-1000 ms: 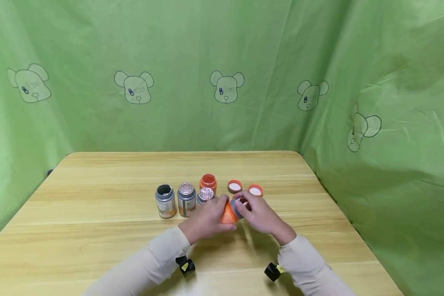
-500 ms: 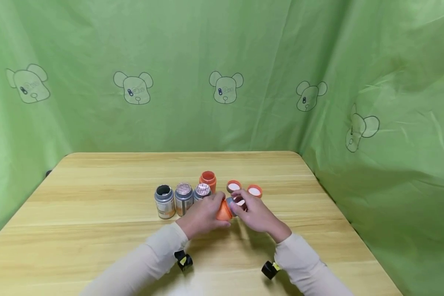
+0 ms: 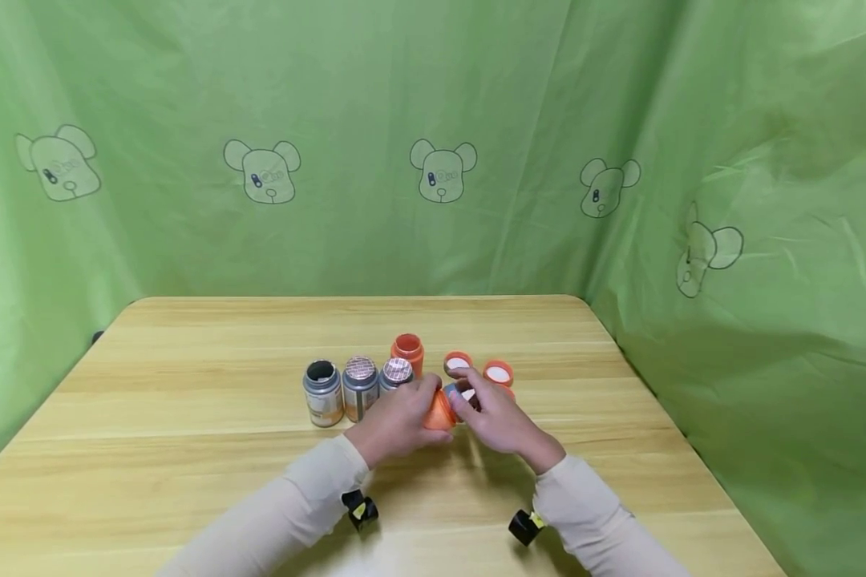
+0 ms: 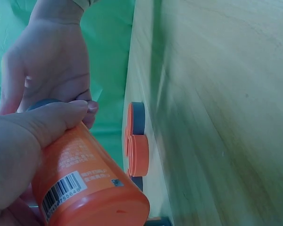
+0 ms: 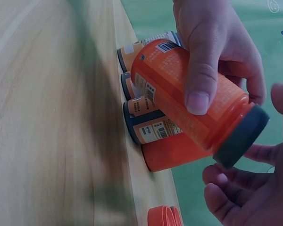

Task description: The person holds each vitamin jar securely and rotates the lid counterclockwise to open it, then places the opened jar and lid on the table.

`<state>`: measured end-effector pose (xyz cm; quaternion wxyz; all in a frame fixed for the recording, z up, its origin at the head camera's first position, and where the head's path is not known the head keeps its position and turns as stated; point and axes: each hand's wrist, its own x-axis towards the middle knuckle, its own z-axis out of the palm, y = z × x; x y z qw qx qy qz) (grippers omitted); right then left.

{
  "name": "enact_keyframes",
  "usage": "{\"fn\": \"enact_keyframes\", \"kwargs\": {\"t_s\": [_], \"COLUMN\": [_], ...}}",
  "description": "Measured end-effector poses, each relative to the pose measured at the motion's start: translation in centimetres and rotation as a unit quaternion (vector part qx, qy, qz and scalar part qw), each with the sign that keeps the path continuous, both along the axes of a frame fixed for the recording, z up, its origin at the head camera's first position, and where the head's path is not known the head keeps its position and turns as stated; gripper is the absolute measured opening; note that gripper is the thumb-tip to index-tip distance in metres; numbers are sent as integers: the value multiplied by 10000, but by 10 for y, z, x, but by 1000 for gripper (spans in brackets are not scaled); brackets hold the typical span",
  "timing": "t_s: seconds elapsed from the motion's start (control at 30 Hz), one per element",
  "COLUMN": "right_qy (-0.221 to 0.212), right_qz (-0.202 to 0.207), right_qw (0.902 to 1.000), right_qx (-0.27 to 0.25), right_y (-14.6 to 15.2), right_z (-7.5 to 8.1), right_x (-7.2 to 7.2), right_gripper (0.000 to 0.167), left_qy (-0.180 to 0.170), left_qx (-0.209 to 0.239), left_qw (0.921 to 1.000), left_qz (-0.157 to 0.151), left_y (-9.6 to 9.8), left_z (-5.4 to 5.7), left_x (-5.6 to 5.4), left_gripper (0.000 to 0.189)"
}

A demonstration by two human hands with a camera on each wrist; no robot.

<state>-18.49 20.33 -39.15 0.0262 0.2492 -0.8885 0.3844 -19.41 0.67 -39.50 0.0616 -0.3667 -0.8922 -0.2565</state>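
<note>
My left hand [image 3: 397,418] grips an orange bottle [image 5: 179,89] round its body, held tilted above the table with its capped end to the right. A dark grey screw cap [image 5: 242,136] sits on the bottle's neck, slightly askew in the right wrist view. Close round this cap are the curled fingers of my right hand [image 3: 501,417], the thumb on its near side in the head view. The bottle's barcode label and base face the left wrist camera. Part of the cap is hidden behind the fingers.
Behind the left hand stand an open grey bottle [image 3: 323,393], two grey bottles with silver seals [image 3: 361,389], and an open orange bottle [image 3: 407,353]. Several upturned caps with white liners, including an orange cap [image 3: 498,372], lie beyond the right hand on the wooden table [image 3: 209,473].
Both hands and the held orange bottle have shifted slightly left over the last second. The right fingers have moved a little round the cap. The nearer sealed grey bottle shows slightly further left.
</note>
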Motion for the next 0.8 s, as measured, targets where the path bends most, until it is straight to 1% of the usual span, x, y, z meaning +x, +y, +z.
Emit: {"fn": "enact_keyframes", "kwargs": {"t_s": [0.17, 0.27, 0.37, 0.47, 0.6, 0.8], "right_qy": [-103, -73, -1, 80, 121, 18], "right_qz": [-211, -173, -73, -5, -84, -201], "right_qw": [9997, 9998, 9999, 9999, 9999, 9998], "right_qx": [-36, -48, -72, -90, -64, -16], "right_y": [-1, -1, 0, 1, 0, -1], "right_z": [-1, -1, 0, 1, 2, 0], "right_x": [-1, -1, 0, 1, 1, 1], "right_gripper": [33, 31, 31, 32, 34, 29], "left_qy": [139, 256, 303, 296, 274, 154], "left_qx": [19, 42, 31, -4, -8, -28], "left_qw": [9999, 9996, 9995, 9995, 9996, 9998], "left_qz": [-87, -126, -125, -108, -98, -102], "left_y": [1, 1, 2, 2, 2, 3], "left_z": [0, 0, 1, 2, 2, 3], "left_x": [1, 2, 2, 2, 2, 3], "left_gripper": [62, 61, 60, 61, 62, 61]}}
